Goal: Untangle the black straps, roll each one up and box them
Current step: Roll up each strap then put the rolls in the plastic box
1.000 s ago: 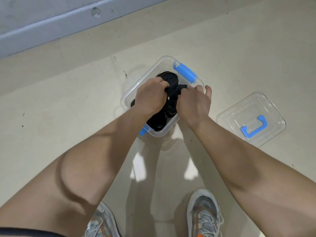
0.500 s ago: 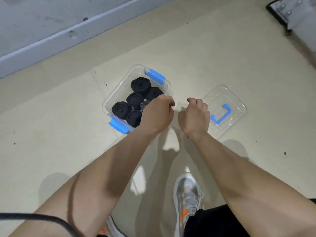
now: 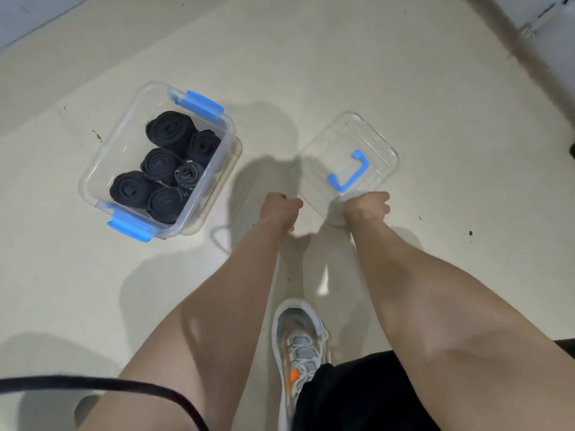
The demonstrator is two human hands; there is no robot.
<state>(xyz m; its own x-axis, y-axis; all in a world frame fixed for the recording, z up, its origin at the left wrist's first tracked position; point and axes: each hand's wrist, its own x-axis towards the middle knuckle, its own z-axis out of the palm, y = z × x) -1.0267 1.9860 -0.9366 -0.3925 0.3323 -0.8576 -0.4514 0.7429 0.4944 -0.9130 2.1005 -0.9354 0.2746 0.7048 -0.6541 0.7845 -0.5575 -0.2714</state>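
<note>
A clear plastic box (image 3: 102,157) with blue latches stands on the floor at the left. Inside it, several rolled black straps (image 3: 169,132) stand on end, packed side by side. The clear lid (image 3: 367,141) with a blue handle lies flat on the floor to the right of the box. My right hand (image 3: 367,208) grips the lid's near corner with curled fingers. My left hand (image 3: 281,211) is curled at the lid's near left edge, its fingertips hidden under the hand.
My grey shoe (image 3: 300,343) and black shorts (image 3: 357,396) are below the hands. A thin black cable (image 3: 124,382) crosses the lower left. A wall base runs along the top left, and dark furniture stands at the top right.
Both hands left the box and moved right to the lid's near edge. The view swung right, so the box with its rolled straps now sits at the left.
</note>
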